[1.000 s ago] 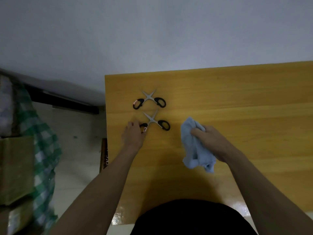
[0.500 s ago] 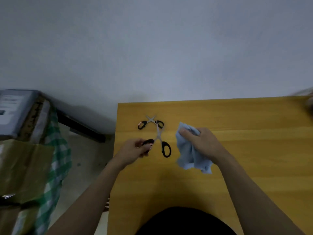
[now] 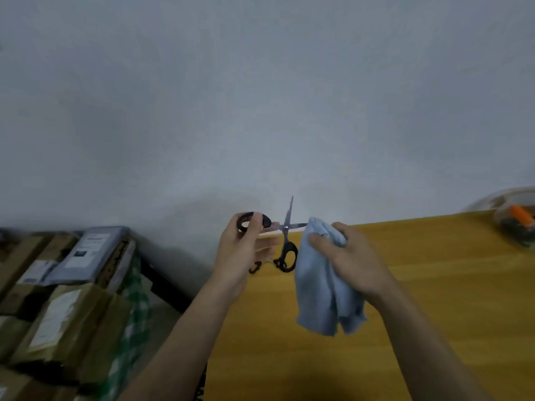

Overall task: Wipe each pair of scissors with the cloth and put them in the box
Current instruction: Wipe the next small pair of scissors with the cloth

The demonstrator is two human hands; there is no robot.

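- Far left, off the worktop (image 3: 434,285): stacked cardboard boxes (image 3: 58,314) and a green checked cloth (image 3: 133,308). Not involved, as far as we can tell.
- Our left hand (image 3: 243,256) is raised over the worktop's left edge, thumb and fingers (image 3: 254,227) pinching one black handle loop of the held scissors (image 3: 285,227).
- Those scissors are splayed wide. One blade runs roughly level, pointing right from the pinched loop; the other stands nearly upright, tip up, with its handle loop hanging free below the pivot.
- Just below and behind, the second pair of scissors (image 3: 254,267) lies on the worktop, mostly hidden by our left hand and the hanging loop. We can't read its pose.
- Key relation: the level blade's tip sits at, or just inside, the top fold of the blue cloth (image 3: 324,290). We can't tell whether it touches yet.
- Our right hand (image 3: 347,261) is curled round the bunched cloth, most of it hanging below the fist. It's the nearer hand to the blade, immediately right of the tip.
- Our read: the wipe should run along the level blade's long axis, right hand sliding left towards the pivot, or left hand pulling the blade out.
- Risk: the upright blade is exposed, close to the right thumb's path.
- Far right edge: a clear container (image 3: 515,218) with something orange inside, blurred. Probably the box; well apart from both hands.
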